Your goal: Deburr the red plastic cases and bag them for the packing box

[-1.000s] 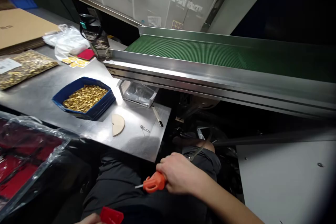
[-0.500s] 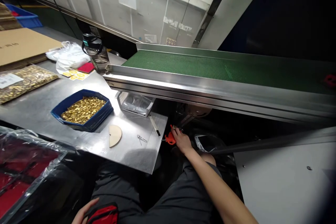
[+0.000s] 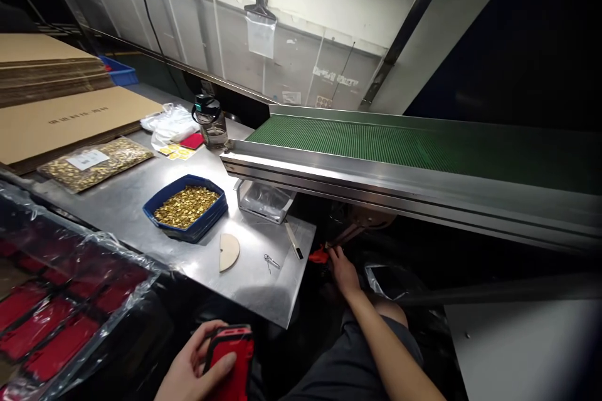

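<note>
In the lower middle, my left hand (image 3: 190, 363) grips a red and black case (image 3: 235, 357), thumb lying across its red face. Beyond the right corner of the metal table, my right hand (image 3: 345, 274) has its fingers bent around a small orange tool (image 3: 320, 255); its far part is lost in shadow. On the table near that corner lie a white-handled knife-like tool (image 3: 294, 240) and a small metal piece (image 3: 271, 261). A half-round wooden disc (image 3: 229, 253) rests left of them. Behind it stands a blue bin (image 3: 162, 233) of small gold-coloured parts (image 3: 188, 205).
A green conveyor belt (image 3: 338, 139) crosses at the back right. A clear tray (image 3: 266, 200) sits under its edge. Further left are a water bottle (image 3: 212, 125), a bag of gold parts (image 3: 96, 163) and stacked cardboard (image 3: 70, 116). Several red cases (image 3: 61, 335) fill a plastic-lined box.
The left hand has risen from the lap with the red and black case, now seen more fully. The right hand stays beside the table corner with the orange tool. The view has shifted left.
</note>
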`<state>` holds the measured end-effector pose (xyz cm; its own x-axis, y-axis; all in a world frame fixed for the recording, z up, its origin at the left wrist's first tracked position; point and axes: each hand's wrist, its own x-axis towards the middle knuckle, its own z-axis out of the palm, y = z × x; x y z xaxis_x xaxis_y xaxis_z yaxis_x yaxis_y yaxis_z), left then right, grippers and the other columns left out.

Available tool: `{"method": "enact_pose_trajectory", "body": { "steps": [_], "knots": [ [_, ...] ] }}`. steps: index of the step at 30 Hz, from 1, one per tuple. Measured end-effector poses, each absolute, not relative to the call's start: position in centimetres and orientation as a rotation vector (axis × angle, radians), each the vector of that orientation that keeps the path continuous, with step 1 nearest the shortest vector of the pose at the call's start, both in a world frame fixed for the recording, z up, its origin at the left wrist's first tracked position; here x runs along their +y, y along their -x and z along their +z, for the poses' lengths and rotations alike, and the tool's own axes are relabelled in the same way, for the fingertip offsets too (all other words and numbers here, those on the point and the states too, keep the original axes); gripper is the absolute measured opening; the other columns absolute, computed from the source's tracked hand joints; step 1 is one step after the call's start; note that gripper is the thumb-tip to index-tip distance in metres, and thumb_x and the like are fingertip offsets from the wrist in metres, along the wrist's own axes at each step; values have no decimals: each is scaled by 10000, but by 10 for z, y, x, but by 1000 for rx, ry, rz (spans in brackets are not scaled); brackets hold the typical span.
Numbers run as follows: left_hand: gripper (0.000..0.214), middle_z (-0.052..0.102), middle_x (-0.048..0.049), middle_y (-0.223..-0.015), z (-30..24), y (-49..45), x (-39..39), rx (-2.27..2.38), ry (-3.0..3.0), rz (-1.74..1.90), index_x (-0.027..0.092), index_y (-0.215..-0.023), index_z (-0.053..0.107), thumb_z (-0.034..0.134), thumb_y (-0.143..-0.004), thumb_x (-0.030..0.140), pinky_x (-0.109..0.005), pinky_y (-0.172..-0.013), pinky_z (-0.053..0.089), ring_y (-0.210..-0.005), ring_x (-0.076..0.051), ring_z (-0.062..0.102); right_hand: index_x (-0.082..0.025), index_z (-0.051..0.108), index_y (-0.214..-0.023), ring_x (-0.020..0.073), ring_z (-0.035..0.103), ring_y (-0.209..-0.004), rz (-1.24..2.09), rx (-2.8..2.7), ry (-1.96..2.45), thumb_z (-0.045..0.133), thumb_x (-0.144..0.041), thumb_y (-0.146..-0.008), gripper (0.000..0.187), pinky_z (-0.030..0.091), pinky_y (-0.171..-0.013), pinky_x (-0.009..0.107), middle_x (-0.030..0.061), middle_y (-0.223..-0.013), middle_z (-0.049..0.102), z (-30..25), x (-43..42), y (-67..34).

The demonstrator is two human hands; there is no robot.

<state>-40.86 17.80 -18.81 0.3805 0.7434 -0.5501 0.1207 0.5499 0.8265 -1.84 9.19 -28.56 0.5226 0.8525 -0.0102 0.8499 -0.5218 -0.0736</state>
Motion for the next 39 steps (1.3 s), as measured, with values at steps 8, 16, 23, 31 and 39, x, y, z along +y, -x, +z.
{"method": "enact_pose_trajectory", "body": {
  "steps": [8,16,23,31,39],
  "knots": [
    [691,795,-57,-914,-171,377,210,1032,-904,521,220,-1097,555,911,-605,550,-304,-680,611,-768,-236,750,-161,625,-1174,157,672,-880,65,-1598,2617,580,-275,-1012,203,596,-761,323,63,-1138,671,-296,87,21],
    [640,776,-43,-846,-191,368,219,1010,-854,443,213,-1081,515,889,-664,524,-297,-616,583,-673,-211,732,-154,613,-1173,139,662,-811,27,-1523,2656,569,-260,-1017,194,582,-696,291,49,-1091,670,-305,84,6],
    [640,768,-83,-925,-205,348,249,1036,-1096,409,198,-1048,567,826,-661,636,-375,-730,613,-851,-293,753,-156,618,-1168,148,656,-799,-2,-1458,2702,556,-295,-1020,212,565,-725,313,36,-1012,683,-308,100,8],
    [625,716,-168,-1220,-196,333,276,1196,-1585,338,159,-1194,666,681,-801,644,-517,-1064,456,-1185,-402,637,-177,583,-1277,176,673,-910,-10,-1456,2704,545,-259,-1021,271,571,-777,338,59,-1134,677,-300,97,11],
    [516,656,-135,-1250,-196,333,273,1180,-1914,319,196,-1224,628,480,-938,600,-485,-1076,435,-1219,-345,605,-157,624,-1180,160,673,-865,63,-1539,2680,550,-238,-1022,192,581,-781,339,49,-1081,688,-296,82,14]
  ]
}}
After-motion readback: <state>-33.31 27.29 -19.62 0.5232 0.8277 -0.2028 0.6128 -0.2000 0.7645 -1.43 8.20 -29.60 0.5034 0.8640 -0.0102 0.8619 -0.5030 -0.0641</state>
